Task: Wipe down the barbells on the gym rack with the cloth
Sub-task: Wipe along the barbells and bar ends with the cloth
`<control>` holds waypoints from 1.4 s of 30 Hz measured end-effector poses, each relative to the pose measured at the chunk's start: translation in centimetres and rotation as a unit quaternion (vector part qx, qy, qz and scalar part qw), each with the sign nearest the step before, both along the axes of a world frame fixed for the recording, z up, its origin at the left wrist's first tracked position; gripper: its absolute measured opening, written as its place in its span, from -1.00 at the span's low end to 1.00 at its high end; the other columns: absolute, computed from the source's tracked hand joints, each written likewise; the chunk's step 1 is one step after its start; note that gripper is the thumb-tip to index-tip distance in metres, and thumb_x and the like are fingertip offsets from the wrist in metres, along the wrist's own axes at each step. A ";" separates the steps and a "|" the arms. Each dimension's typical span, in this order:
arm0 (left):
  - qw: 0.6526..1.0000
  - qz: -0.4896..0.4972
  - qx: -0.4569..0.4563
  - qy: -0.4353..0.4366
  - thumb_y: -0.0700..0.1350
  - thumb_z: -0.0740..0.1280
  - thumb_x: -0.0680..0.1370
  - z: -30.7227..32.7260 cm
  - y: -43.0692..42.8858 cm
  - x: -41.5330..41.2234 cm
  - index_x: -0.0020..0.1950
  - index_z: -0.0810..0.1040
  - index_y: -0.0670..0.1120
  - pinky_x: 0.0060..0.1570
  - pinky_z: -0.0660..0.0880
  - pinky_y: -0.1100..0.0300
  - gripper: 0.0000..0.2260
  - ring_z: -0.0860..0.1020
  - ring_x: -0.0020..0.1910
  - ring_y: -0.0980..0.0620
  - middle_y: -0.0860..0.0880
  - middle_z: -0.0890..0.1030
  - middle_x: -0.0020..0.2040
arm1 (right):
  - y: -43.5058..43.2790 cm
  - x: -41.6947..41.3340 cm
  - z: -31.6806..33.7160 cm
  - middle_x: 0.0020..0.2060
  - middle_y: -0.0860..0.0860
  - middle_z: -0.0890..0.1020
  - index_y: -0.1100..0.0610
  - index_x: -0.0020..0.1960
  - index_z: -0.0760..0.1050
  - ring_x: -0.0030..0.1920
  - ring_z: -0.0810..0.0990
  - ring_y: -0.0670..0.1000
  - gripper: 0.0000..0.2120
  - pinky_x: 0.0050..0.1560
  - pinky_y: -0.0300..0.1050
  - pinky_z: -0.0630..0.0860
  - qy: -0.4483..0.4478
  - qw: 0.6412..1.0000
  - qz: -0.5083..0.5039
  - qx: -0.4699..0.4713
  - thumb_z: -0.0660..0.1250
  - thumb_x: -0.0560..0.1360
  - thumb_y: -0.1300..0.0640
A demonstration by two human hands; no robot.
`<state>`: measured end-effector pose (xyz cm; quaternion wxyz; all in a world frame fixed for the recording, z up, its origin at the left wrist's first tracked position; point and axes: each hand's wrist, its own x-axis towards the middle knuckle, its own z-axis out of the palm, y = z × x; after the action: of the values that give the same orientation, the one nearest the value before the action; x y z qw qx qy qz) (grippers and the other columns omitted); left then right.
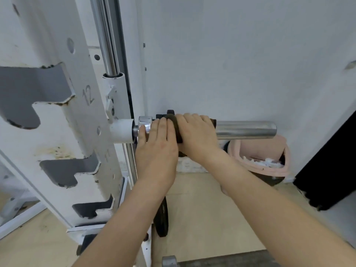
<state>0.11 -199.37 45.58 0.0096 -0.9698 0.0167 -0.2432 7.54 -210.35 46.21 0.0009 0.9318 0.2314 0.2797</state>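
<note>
A chrome barbell sleeve [246, 130] sticks out to the right from the white rack [57, 116]. A dark brown cloth [176, 130] is wrapped around the sleeve near its inner end. My right hand [196, 135] is closed over the cloth and the bar. My left hand [156, 149] lies just left of it, fingers resting on the bar and its chrome collar [144, 123], touching the cloth's edge. The part of the bar under both hands is hidden.
The rack upright has notched slots and a vertical chrome guide rod [107, 35]. A black weight plate [162, 218] stands on the wooden floor below my left wrist. A pink bin [260, 162] sits against the white wall, with a black panel [327, 170] at right.
</note>
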 end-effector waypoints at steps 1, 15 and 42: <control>1.000 0.005 0.018 0.007 -0.21 0.31 0.46 0.0 -0.2 0.1 0.55 -0.05 -0.20 0.48 -0.09 -0.13 -0.23 0.09 0.53 -0.12 -0.16 0.13 0.52 | -1.8 0.1 -0.4 -0.08 0.02 0.61 0.12 0.13 0.50 -0.06 0.58 0.11 -0.54 0.01 -0.01 0.39 -0.026 1.000 -0.001 0.003 0.46 0.32 -0.07; 0.999 0.014 0.018 0.047 -0.11 0.36 0.45 2.6 -0.6 4.0 0.24 0.41 -0.10 0.48 0.03 -0.07 -0.61 0.53 0.13 -0.09 -0.05 0.57 0.08 | -1.5 0.7 -1.2 -0.13 -0.02 0.61 0.07 0.06 0.51 -0.12 0.58 0.08 -0.44 -0.02 0.03 0.38 -0.042 0.999 -0.024 0.017 0.55 0.16 -0.12; 0.951 0.034 0.030 0.307 -0.20 0.36 0.17 6.5 -1.0 7.1 -0.22 0.53 -0.02 -0.37 0.22 0.23 -0.78 0.47 -0.39 -0.01 0.02 0.51 -0.36 | -10.5 1.6 -0.6 -0.02 0.08 0.61 0.10 0.00 0.48 0.14 0.52 0.17 -0.67 0.17 0.06 0.37 -0.025 0.983 -0.176 0.040 0.50 0.29 0.15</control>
<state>7.26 -200.38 52.10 0.0412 -0.9969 -0.0068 0.0671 9.09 -220.83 45.64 0.0188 0.9499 0.0521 0.3076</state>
